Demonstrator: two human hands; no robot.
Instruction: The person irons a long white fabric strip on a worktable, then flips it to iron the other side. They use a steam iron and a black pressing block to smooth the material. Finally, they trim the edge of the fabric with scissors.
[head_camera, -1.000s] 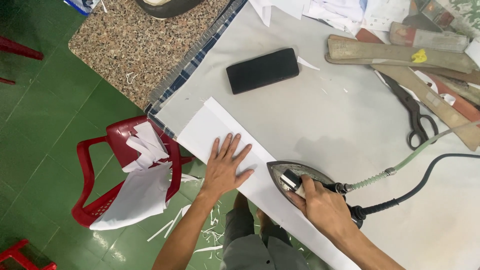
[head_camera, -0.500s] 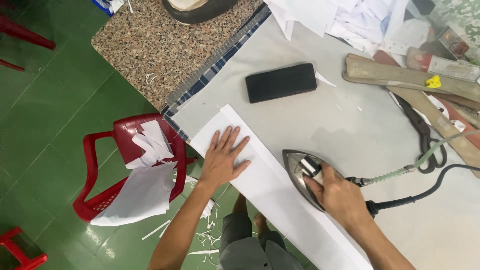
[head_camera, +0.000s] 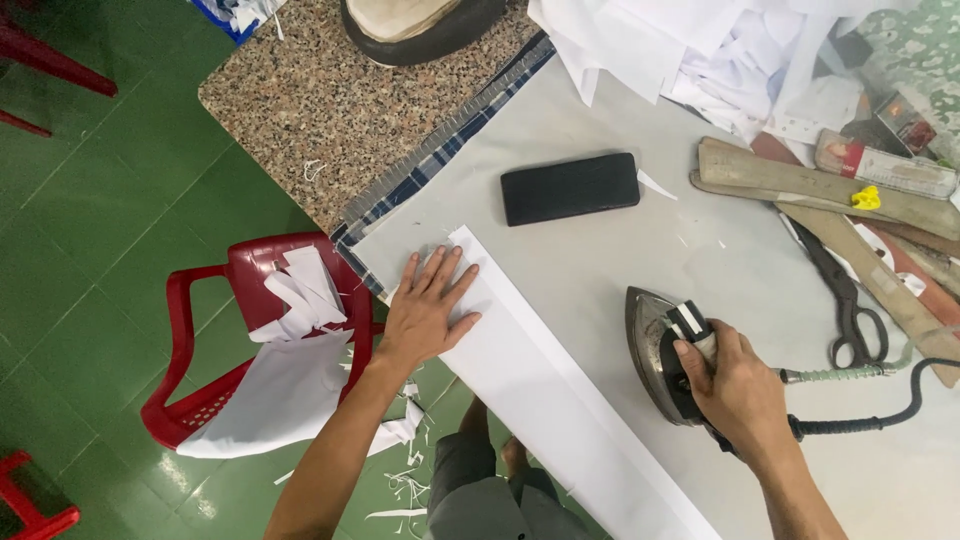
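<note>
A long white strip of fabric (head_camera: 545, 395) lies diagonally along the near edge of the grey padded table (head_camera: 600, 250). My left hand (head_camera: 425, 310) rests flat, fingers spread, on the strip's upper end. A metal steam iron (head_camera: 660, 350) with a black handle sits on the table to the right of the strip, off the fabric. My right hand (head_camera: 735, 385) grips its handle. A green hose (head_camera: 850, 372) and a black cable (head_camera: 880, 415) run from the iron toward the right.
A black rectangular block (head_camera: 570, 187) lies behind the strip. Scissors (head_camera: 850, 305), wooden strips (head_camera: 820, 180) and piled white fabric pieces (head_camera: 700, 50) crowd the far right. A red plastic chair (head_camera: 215, 340) holding white cloth stands left, on green floor. A granite slab (head_camera: 320, 100) adjoins the table.
My right hand has slid the iron off the white strip to the right, onto the bare table. My left hand has shifted toward the strip's upper end and stays flat.
</note>
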